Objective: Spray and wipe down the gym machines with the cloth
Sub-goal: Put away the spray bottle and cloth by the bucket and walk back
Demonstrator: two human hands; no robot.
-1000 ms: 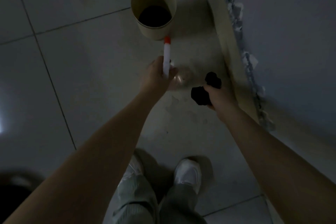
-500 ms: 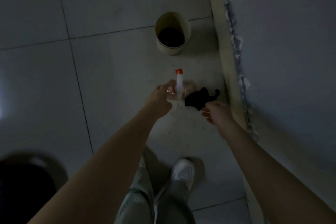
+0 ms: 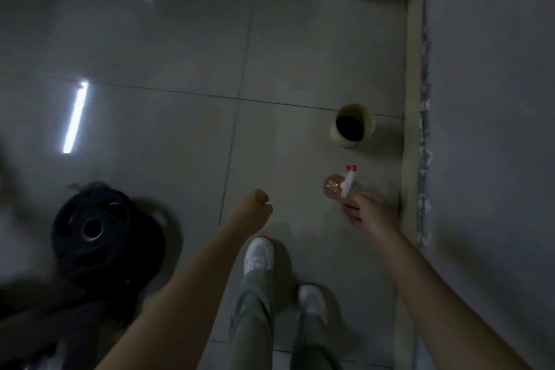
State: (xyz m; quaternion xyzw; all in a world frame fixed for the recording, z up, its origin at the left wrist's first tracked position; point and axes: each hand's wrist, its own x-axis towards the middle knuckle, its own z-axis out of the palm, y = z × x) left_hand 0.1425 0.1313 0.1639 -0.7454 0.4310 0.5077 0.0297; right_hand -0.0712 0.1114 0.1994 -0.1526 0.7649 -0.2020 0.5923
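Switched hands: spray bottle (image 3: pixel 332 189) low over the floor, near the skirting (image 3: pixel 413 99).
Right hand (image 3: pixel 369 212) now pinches its white sprayer; left hand (image 3: pixel 253 204), the earlier holder, curled in a fist, nothing visible inside.

Grey-green trousers (image 3: pixel 255 309) — white shoes (image 3: pixel 259 255)
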